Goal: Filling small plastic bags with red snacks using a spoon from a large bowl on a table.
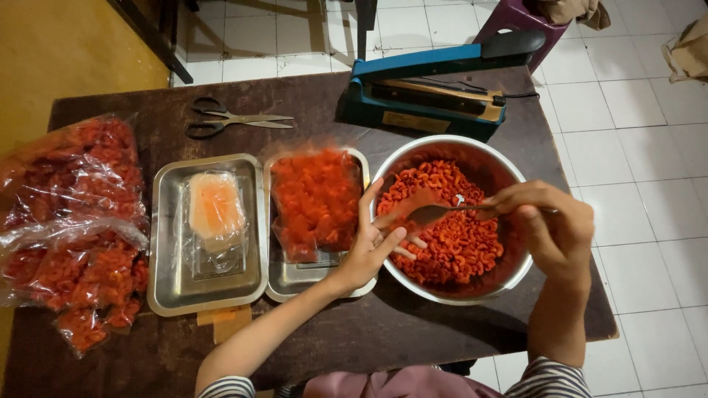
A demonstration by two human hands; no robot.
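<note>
Right hand (549, 225) at centre right of the frame, closed around the handle of a spoon (442, 212) held over the steel bowl (483, 158). Left hand (376, 239) at the bowl's near left rim, fingers pinching open a small clear bag (405, 205) at the spoon's tip. Orange-red curled snacks (457, 243) heaped inside the bowl. Bowl close to the right edge of the dark counter (413, 332), little bare surface beyond it. Left of the bowl, two steel trays side by side: filled snack bags (317, 199) in the nearer tray (295, 276), a stack of empty clear bags (215, 210) in the farther tray (173, 291). Big snack sacks (70, 228) at far left, cut off by the frame edge. Scissors (232, 119) and a blue heat sealer (431, 92) along the top edge. Open strip of counter along the bottom. Bag mouth hard to make out against the snacks; sealer's cord only partly visible.
</note>
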